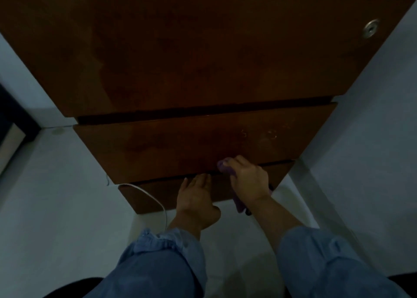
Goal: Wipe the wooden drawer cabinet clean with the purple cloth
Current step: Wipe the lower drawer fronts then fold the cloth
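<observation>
Down at six o'clock, two denim sleeves (158, 259) reach forward, and we're low on the cabinet (203, 56) now, right at the seam between the middle drawer (176, 148) and the bottom drawer (162, 196). The left hand (196, 200) lies flat and open, fingers together, palm pressed on the bottom drawer front with fingertips up at the gap, gripping nothing, looks like a brace. At about one o'clock from it, the right hand (248, 180) is clenched around the purple cloth (225, 168), a wad poking out past the knuckles against the middle drawer's lower edge, a tail hanging down beside the wrist. Wrist bent, forearm angled in from five o'clock. Best play here, I'd say: keep that wad flat on the wood, run long strokes along the grain, and work the edge into the dark gap where dust hides. Mind the white cable (155, 201) looping at nine o'clock. Further up, faint ring marks (272, 135) sit at twelve o'clock on the middle drawer, a likely next target. Far top, the big drawer with its lock (370, 30) at two o'clock.
</observation>
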Demonstrator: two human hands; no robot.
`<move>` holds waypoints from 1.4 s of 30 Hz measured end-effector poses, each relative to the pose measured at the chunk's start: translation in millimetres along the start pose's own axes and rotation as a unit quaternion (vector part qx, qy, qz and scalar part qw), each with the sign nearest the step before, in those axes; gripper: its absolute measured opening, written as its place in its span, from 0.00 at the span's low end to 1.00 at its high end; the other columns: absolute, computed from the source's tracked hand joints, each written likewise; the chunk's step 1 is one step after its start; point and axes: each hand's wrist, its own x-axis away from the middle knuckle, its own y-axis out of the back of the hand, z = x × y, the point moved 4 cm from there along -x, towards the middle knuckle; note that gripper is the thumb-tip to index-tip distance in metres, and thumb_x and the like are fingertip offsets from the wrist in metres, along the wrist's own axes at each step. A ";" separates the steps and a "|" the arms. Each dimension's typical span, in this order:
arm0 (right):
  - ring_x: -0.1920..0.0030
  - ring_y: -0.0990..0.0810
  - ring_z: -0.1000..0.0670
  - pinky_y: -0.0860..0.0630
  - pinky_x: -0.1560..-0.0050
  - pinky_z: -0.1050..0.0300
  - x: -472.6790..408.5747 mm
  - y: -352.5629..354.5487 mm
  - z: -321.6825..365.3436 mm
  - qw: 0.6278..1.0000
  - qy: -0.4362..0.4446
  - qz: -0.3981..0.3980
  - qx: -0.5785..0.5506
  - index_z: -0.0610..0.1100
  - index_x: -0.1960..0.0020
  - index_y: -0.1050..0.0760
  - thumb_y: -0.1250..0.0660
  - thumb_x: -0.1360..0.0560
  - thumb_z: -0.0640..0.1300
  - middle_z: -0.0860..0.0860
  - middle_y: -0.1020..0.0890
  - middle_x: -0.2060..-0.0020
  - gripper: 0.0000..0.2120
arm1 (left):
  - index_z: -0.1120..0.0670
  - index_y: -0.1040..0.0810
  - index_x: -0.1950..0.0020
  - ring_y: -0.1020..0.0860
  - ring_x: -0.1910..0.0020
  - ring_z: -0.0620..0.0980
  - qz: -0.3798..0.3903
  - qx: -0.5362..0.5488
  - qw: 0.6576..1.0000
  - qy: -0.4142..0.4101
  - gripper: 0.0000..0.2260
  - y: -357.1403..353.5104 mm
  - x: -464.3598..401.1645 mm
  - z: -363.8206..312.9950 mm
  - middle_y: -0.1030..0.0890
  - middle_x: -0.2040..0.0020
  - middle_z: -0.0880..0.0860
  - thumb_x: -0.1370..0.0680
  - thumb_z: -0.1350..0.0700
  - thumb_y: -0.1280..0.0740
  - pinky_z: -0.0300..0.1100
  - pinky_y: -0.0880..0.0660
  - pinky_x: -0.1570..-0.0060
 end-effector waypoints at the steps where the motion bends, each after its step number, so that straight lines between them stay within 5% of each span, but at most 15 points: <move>1: 0.57 0.19 0.43 0.22 0.62 0.51 -0.4 -3.1 -1.2 1.000 -0.005 0.014 0.005 0.50 0.42 0.24 0.36 0.27 0.39 0.49 0.21 0.48 0.15 | 0.54 0.53 0.22 0.50 0.23 0.50 0.002 -0.002 1.000 -0.001 0.39 -0.3 -1.3 1.1 0.49 0.21 0.52 0.27 0.46 0.37 0.49 0.56 0.25; 6: 0.51 0.21 0.45 0.23 0.55 0.51 2.6 4.1 -9.2 0.996 -0.038 0.069 -0.034 0.55 0.40 0.26 0.39 0.25 0.41 0.51 0.24 0.46 0.16 | 0.54 0.52 0.22 0.49 0.23 0.50 0.015 -0.012 1.000 -0.005 0.38 3.6 -0.7 -4.5 0.49 0.21 0.53 0.26 0.45 0.38 0.49 0.57 0.25; 10: 0.56 0.22 0.49 0.28 0.60 0.63 -0.1 70.7 1.9 0.976 0.020 -0.205 -0.068 0.46 0.42 0.25 0.38 0.29 0.42 0.46 0.21 0.49 0.15 | 0.56 0.53 0.22 0.49 0.23 0.50 0.015 -0.014 0.999 -0.037 0.37 6.8 -5.0 -15.9 0.49 0.21 0.54 0.24 0.46 0.38 0.47 0.56 0.25; 13: 0.52 0.26 0.52 0.32 0.55 0.68 -17.9 105.8 -1.0 0.955 0.041 -0.284 -0.077 0.43 0.44 0.23 0.35 0.29 0.38 0.46 0.21 0.48 0.14 | 0.56 0.54 0.22 0.50 0.23 0.51 0.033 0.000 0.999 -0.035 0.37 6.8 -9.3 -22.0 0.50 0.21 0.54 0.23 0.46 0.38 0.47 0.55 0.25; 17: 0.54 0.20 0.47 0.21 0.56 0.54 -16.6 75.4 -14.6 0.969 0.054 -0.230 -0.073 0.44 0.49 0.21 0.35 0.33 0.34 0.48 0.19 0.51 0.14 | 0.55 0.52 0.22 0.49 0.23 0.51 0.043 -0.001 0.999 -0.022 0.38 6.7 -13.0 -24.0 0.50 0.21 0.53 0.25 0.44 0.37 0.47 0.53 0.25; 21: 0.59 0.18 0.45 0.23 0.64 0.58 -9.1 52.5 -23.0 0.972 0.039 -0.218 -0.081 0.44 0.52 0.20 0.35 0.34 0.35 0.47 0.18 0.53 0.13 | 0.55 0.51 0.22 0.49 0.23 0.51 0.014 -0.003 1.000 -0.017 0.39 4.7 -14.5 -23.6 0.49 0.22 0.53 0.27 0.44 0.36 0.47 0.52 0.25; 24: 0.59 0.18 0.41 0.20 0.64 0.52 -4.1 33.7 -28.1 0.983 0.012 -0.159 -0.093 0.45 0.51 0.21 0.33 0.35 0.33 0.46 0.18 0.52 0.14 | 0.55 0.52 0.22 0.49 0.23 0.53 0.017 0.010 1.000 0.000 0.41 0.8 -11.3 -26.9 0.50 0.21 0.53 0.27 0.42 0.36 0.47 0.53 0.25; 31: 0.52 0.20 0.44 0.22 0.55 0.51 7.7 -19.9 -52.0 0.993 -0.090 0.015 -0.075 0.50 0.48 0.22 0.38 0.28 0.35 0.51 0.20 0.47 0.14 | 0.54 0.54 0.22 0.50 0.23 0.52 0.025 0.017 0.999 0.015 0.41 -1.2 -10.3 -29.8 0.52 0.21 0.52 0.27 0.43 0.37 0.47 0.54 0.25; 35: 0.51 0.20 0.44 0.22 0.54 0.49 14.9 -24.6 -54.2 0.988 -0.105 0.018 -0.111 0.49 0.47 0.22 0.37 0.28 0.36 0.50 0.20 0.48 0.14 | 0.55 0.54 0.22 0.50 0.23 0.52 0.040 -0.023 0.999 0.008 0.40 3.7 -13.3 -30.9 0.51 0.21 0.53 0.26 0.42 0.39 0.49 0.56 0.24; 37: 0.52 0.20 0.44 0.21 0.54 0.49 21.2 -11.8 -51.9 0.991 -0.078 -0.018 -0.111 0.48 0.43 0.24 0.36 0.29 0.36 0.48 0.21 0.46 0.16 | 0.55 0.54 0.22 0.50 0.23 0.52 0.047 -0.036 0.998 0.006 0.38 7.1 -14.5 -36.6 0.50 0.21 0.54 0.25 0.43 0.39 0.50 0.57 0.25; 42: 0.56 0.23 0.48 0.30 0.61 0.63 2.0 83.3 -45.0 0.954 -0.032 -0.276 -0.112 0.47 0.43 0.26 0.40 0.30 0.41 0.45 0.22 0.48 0.16 | 0.56 0.56 0.22 0.54 0.23 0.50 0.071 -0.036 0.996 -0.041 0.37 6.9 -22.9 -67.3 0.53 0.21 0.53 0.23 0.45 0.40 0.47 0.57 0.25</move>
